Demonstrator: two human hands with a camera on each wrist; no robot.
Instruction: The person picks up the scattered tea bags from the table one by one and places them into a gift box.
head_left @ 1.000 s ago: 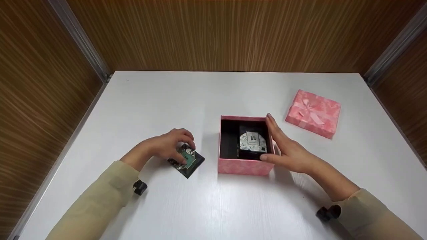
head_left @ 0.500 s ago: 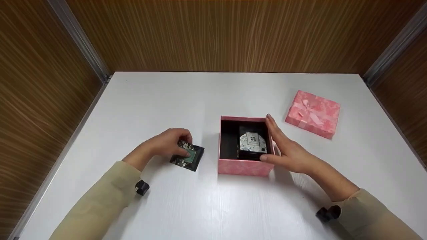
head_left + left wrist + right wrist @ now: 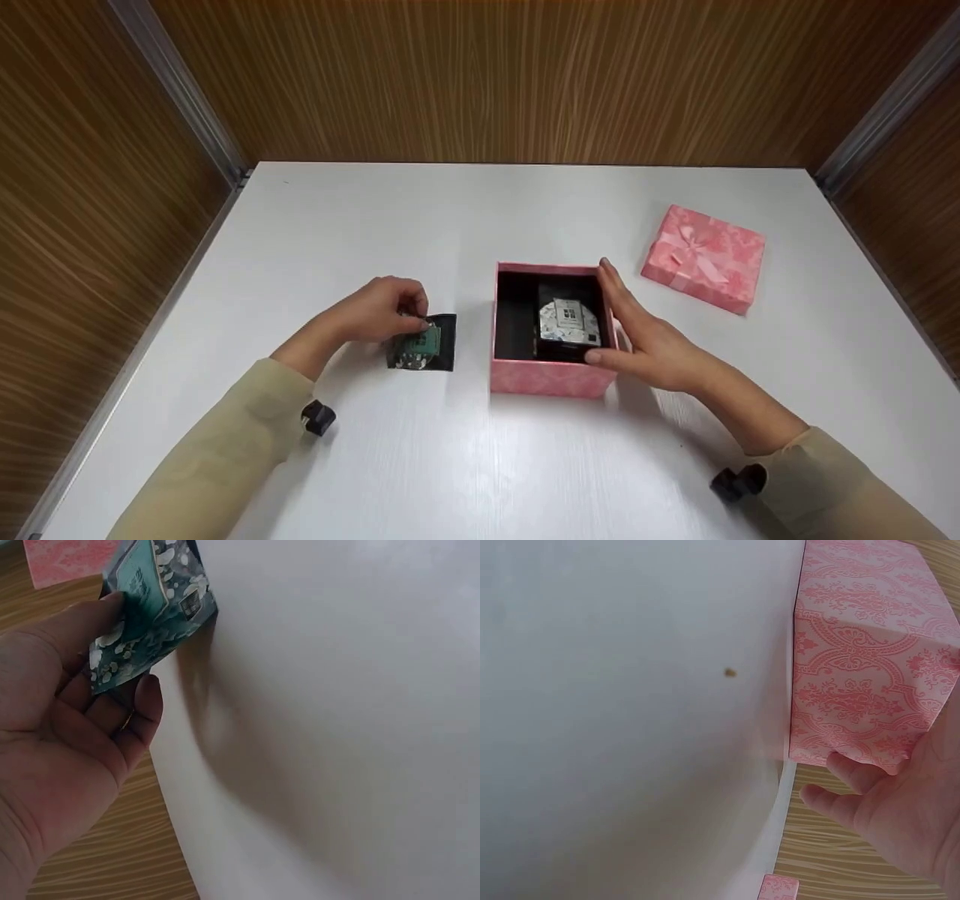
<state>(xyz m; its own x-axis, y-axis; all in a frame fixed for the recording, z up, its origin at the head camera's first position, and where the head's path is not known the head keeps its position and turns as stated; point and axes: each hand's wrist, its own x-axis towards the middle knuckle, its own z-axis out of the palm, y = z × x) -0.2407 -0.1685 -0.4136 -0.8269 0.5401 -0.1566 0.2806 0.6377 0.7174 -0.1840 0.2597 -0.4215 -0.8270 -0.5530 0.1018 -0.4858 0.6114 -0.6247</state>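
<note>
My left hand pinches a small flat sachet between thumb and fingers, left of the pink gift box. The sachet is dark, with a green label and white flowers. In the left wrist view it is tilted, its shadow falling on the white table. Along the box's right side rests my right hand, fingers straight, the thumb at the near corner and a fingertip at the far one. Inside the lidless box, black packets with a whitish floral label lie in the right half; the left half shows dark lining.
Behind the box to the right lies its pink lid with a ribbon bow. Wood-grain panels rise behind the white table and at both sides. Black wrist cameras hang under both sleeves.
The sachet has turned under my left hand, from cornerwise to nearly square with the box, and moved slightly away from me. My right hand, the box and the lid have stayed in place.
</note>
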